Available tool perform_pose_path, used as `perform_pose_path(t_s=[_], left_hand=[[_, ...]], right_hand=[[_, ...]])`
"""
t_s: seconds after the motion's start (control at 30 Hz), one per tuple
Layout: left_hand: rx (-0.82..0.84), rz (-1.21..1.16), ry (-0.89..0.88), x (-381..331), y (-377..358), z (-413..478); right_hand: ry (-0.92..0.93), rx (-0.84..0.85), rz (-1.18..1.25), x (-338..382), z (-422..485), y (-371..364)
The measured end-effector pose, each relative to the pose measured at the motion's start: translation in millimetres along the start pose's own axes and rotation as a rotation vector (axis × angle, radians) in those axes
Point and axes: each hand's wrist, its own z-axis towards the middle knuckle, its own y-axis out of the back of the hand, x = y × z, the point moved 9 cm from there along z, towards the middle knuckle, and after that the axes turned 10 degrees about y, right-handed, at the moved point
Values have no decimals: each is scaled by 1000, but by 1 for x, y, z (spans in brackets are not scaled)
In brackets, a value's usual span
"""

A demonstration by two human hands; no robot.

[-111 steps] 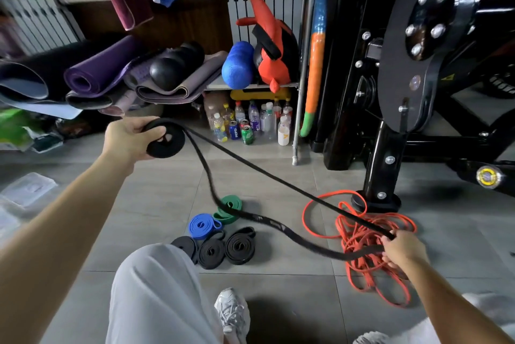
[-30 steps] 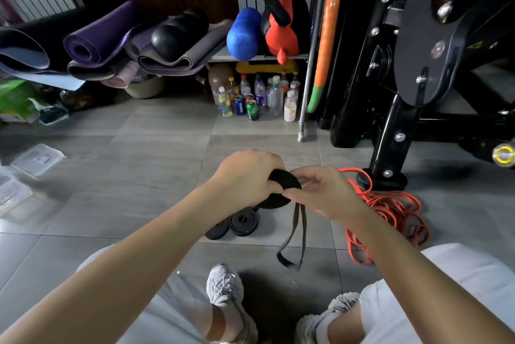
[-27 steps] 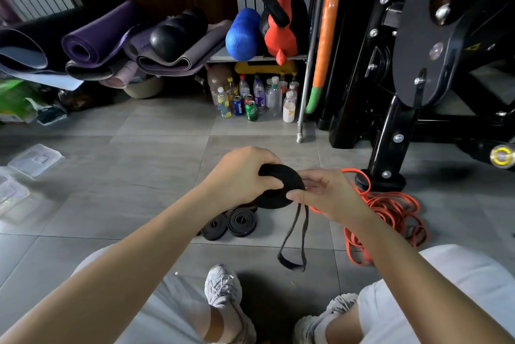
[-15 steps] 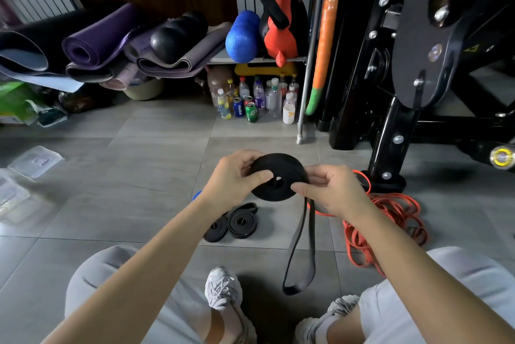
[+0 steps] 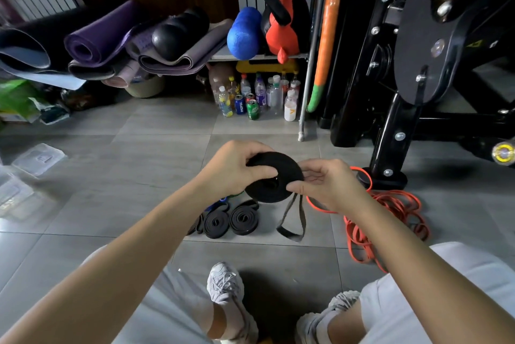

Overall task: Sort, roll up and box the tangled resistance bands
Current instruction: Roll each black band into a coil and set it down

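Observation:
A black resistance band (image 5: 271,179) is wound into a flat coil that I hold in front of me above the floor. My left hand (image 5: 235,166) grips the coil's left side, thumb across its face. My right hand (image 5: 324,183) pinches its right edge where the short loose tail (image 5: 292,219) hangs down. Two rolled black bands (image 5: 230,221) lie on the tiles below, with a bit of a blue roll (image 5: 220,201) showing behind my left wrist. A tangled orange band (image 5: 390,218) lies on the floor to the right.
Clear plastic boxes and lids (image 5: 26,173) sit at the far left. A black gym machine base (image 5: 387,176) stands right of the orange band. Bottles and cans (image 5: 256,98) line the floor under a shelf, with rolled mats (image 5: 106,40) behind. My knees and shoes (image 5: 225,290) are below.
The long black band has been wound onto the coil. Over the last half second the hanging tail got shorter and the coil grew slightly. Both hands stayed close together.

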Motion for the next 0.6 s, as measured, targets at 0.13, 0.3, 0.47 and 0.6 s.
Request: perform_pose_path(t_s=[0.13, 0.3, 0.47, 0.6], left_hand=[[-15, -344, 4, 8, 6, -1], [-21, -466, 65, 11, 0, -3], [50, 466, -59, -13, -10, -3], [154, 598, -62, -21, -19, -1]], right_hand=[[-15, -26, 225, -5, -2, 2], [17, -59, 184, 0, 1, 9], [-39, 84, -146, 4, 3, -2], [-2, 68, -196, 14, 3, -11]])
